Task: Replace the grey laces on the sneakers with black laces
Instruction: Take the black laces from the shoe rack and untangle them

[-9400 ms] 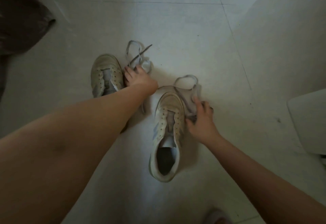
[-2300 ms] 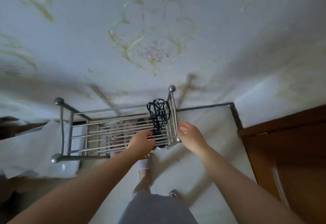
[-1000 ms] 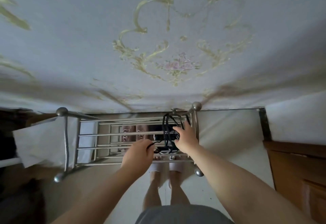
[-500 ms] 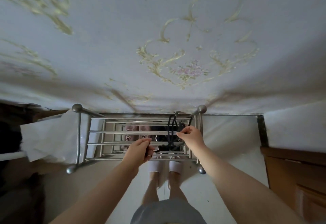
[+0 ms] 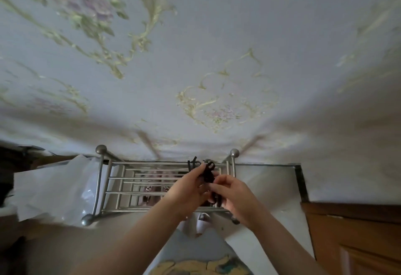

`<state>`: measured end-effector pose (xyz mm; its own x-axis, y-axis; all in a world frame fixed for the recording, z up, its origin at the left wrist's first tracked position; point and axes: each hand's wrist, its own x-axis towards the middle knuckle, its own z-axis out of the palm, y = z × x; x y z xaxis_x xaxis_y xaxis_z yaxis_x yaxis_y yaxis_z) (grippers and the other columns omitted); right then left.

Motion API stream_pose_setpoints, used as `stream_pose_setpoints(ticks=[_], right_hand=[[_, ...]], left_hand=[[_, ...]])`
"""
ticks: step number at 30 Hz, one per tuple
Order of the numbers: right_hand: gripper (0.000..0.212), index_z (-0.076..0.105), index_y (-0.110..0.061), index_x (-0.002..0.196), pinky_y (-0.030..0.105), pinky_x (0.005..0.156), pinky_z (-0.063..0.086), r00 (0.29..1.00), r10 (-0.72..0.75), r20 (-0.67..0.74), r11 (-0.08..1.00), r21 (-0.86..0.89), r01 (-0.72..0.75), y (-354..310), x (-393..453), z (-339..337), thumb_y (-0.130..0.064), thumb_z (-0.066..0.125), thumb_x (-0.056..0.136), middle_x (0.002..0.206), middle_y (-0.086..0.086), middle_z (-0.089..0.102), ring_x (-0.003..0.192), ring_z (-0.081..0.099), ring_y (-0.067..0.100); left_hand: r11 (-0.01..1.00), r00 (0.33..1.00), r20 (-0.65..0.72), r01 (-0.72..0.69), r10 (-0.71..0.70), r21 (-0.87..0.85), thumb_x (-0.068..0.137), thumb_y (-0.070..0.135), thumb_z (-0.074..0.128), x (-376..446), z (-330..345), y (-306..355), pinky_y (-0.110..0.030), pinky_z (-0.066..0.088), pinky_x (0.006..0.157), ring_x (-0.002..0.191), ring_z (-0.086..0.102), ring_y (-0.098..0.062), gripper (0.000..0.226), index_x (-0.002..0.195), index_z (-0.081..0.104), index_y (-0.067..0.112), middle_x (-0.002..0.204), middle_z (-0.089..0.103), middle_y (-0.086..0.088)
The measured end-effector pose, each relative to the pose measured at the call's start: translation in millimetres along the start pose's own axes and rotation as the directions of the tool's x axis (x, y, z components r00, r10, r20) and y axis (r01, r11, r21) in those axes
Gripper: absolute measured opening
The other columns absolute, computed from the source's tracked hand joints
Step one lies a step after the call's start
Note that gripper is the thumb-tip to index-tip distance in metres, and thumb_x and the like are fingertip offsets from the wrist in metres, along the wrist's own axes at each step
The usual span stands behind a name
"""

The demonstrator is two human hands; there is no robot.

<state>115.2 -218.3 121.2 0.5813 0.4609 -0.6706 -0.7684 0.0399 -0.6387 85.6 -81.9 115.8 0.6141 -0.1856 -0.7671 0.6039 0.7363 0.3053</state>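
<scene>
Black laces (image 5: 208, 174) bunch between both hands above the metal rack (image 5: 121, 184): left hand (image 5: 191, 190) and right hand (image 5: 230, 194) pinch the bundle, likely gathering it to carry.

Bare forearms (image 5: 138, 238), grey shorts (image 5: 184, 251)

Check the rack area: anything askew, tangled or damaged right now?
Nothing looks damaged. The black laces are a bunched tangle held between the left hand and right hand above the silver metal-bar rack. Crumpled white plastic sheet lies beside it.
</scene>
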Motion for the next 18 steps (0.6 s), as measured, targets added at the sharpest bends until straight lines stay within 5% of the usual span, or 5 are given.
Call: stream_pose_setpoints(ticks=[3,8,13,16,18], right_hand=[[0.008,0.049,0.0,0.094,0.029,0.063,0.051,0.994,-0.033,-0.101,0.998,-0.063,0.027,-6,-8,-12,-0.002,0.056,0.091,0.074,0.015,0.057,0.061,0.059,0.021],[0.035,0.054,-0.002,0.11,0.027,0.057,0.042,0.992,0.004,-0.125,0.985,-0.172,-0.025,-7,-6,-17,-0.034,0.05,0.096,0.093,0.016,0.064,0.065,0.061,0.018],[0.047,0.059,-0.014,0.082,0.021,0.046,0.036,0.974,0.218,0.06,0.965,0.136,-0.225,-6,1,9,-0.06,0.049,0.085,0.057,0.0,0.055,0.046,0.048,0.009],[0.049,0.057,-0.013,0.094,0.033,0.064,0.05,0.954,0.28,0.109,0.941,0.167,-0.295,-6,15,17,-0.06,0.056,0.082,0.085,0.012,0.065,0.069,0.064,0.022],[0.036,0.048,-0.007,0.105,0.039,0.068,0.051,0.972,0.234,0.0,0.919,0.325,-0.221,-11,28,14,-0.04,0.056,0.092,0.095,0.015,0.063,0.07,0.065,0.027]], left_hand=[[0.994,0.993,-0.048,-0.105,0.105,0.017,0.1,0.017,0.036,-3,6,4,-0.029,0.048,0.068,0.068,0.063,-0.016,0.027,0.102,0.06,0.006,0.075,0.066,-0.004],[0.995,0.995,0.005,-0.098,0.098,0.034,0.099,0.017,0.039,-20,9,7,-0.032,0.05,0.066,0.064,0.059,-0.014,0.028,0.098,0.065,0.005,0.07,0.058,-0.005],[0.994,0.982,0.19,-0.029,0.009,0.103,0.096,0.026,0.043,-48,18,4,-0.024,0.038,0.06,0.055,0.045,-0.011,0.022,0.102,0.055,0.008,0.061,0.044,0.002],[0.97,0.965,0.25,0.016,-0.078,0.242,0.094,0.032,0.043,-60,13,-1,-0.019,0.033,0.05,0.049,0.03,-0.008,0.021,0.09,0.053,0.014,0.057,0.031,0.005],[0.951,0.963,0.235,0.055,-0.131,0.305,0.093,0.034,0.043,-64,5,-4,-0.015,0.025,0.04,0.045,0.02,-0.006,0.02,0.087,0.048,0.015,0.054,0.024,0.007]])
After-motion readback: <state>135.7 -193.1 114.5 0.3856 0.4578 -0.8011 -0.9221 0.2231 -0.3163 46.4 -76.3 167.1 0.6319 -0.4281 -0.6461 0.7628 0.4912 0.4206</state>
